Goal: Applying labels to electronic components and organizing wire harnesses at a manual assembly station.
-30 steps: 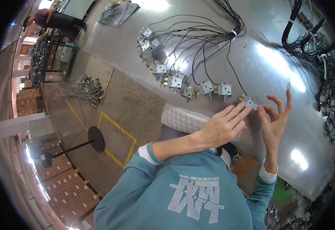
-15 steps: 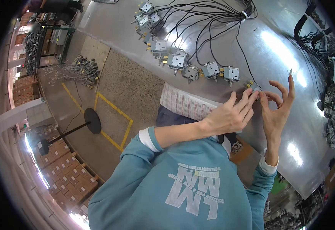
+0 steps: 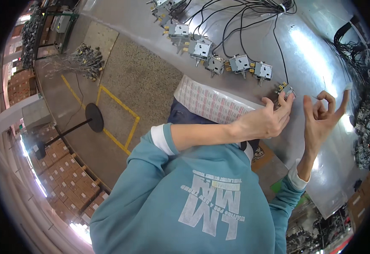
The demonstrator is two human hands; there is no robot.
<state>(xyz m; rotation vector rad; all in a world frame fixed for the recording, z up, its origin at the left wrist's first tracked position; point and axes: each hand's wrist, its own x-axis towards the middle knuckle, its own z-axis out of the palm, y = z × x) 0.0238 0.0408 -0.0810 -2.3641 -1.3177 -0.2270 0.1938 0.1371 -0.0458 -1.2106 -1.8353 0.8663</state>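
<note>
With bent fingertips my left hand (image 3: 267, 120) holds a small metal thermostat (image 3: 286, 89) with brass terminals and a black lead, at the bench edge. To its right, my right hand (image 3: 321, 120) is raised with thumb and fingers apart. A small whitish patch, perhaps a label, shows at one outstretched fingertip of it. Several more thermostats (image 3: 239, 63) lie in a curved row to the left, their black leads running to a tied bundle (image 3: 281, 8). Under my left forearm lies a sheet of printed labels (image 3: 214, 103) across my lap.
The shiny metal bench (image 3: 303, 63) carries another dark cable bundle (image 3: 346, 40) and a heap of parts (image 3: 365, 131) along its right side. On the left floor stand a round-based black stand (image 3: 94, 117), stacked cartons (image 3: 68, 182) and a pile of wired parts (image 3: 85, 61).
My right hand has drawn away from the thermostat to the right. My left fingers stay on it. The whole view has shifted slightly, with the bench things higher in it.
</note>
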